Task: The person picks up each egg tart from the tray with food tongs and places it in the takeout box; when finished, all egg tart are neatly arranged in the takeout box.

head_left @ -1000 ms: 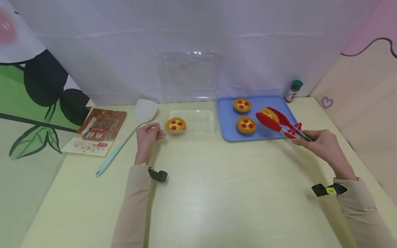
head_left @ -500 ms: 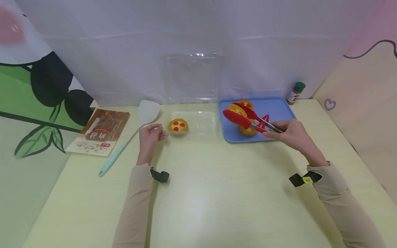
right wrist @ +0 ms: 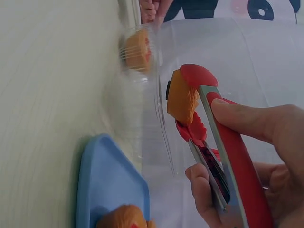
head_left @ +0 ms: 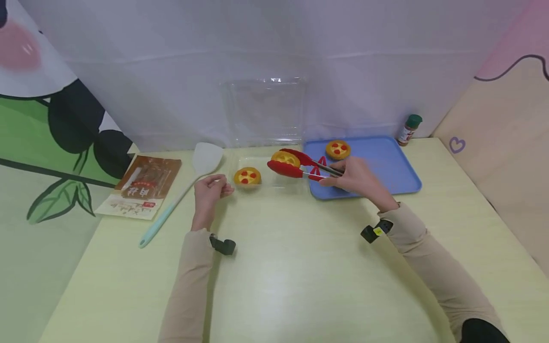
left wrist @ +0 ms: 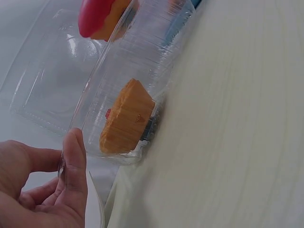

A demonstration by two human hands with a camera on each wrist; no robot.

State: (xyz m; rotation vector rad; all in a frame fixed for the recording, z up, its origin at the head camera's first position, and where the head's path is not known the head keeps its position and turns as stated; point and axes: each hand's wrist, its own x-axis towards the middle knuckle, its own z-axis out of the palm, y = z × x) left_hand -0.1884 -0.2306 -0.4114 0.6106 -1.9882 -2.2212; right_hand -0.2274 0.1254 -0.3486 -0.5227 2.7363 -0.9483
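My right hand (head_left: 358,176) grips red-tipped metal tongs (head_left: 318,167), which pinch an egg tart (head_left: 286,159) above the right part of a clear plastic clamshell box (head_left: 274,183). In the right wrist view, that tart (right wrist: 181,98) hangs clear of the box, a small dark piece on its underside. At the box's left end, my left hand (head_left: 210,193) pinches the rim between thumb and fingers, as the left wrist view shows. Inside the box's left part sits another tart (head_left: 247,176) with red spots. The box lid (head_left: 266,109) stands raised against the backdrop.
A blue tray (head_left: 386,166) lies right of the box. A red-spotted tart (head_left: 338,149) is on it; my right hand covers its lower left. A spice bottle (head_left: 410,129) stands behind. At left lie a spatula (head_left: 171,205) and a brown food packet (head_left: 146,186).
My right hand has carried the tart in the tongs leftward, from over the tray's right side to above the box. The left hand has stayed at the box's left end.
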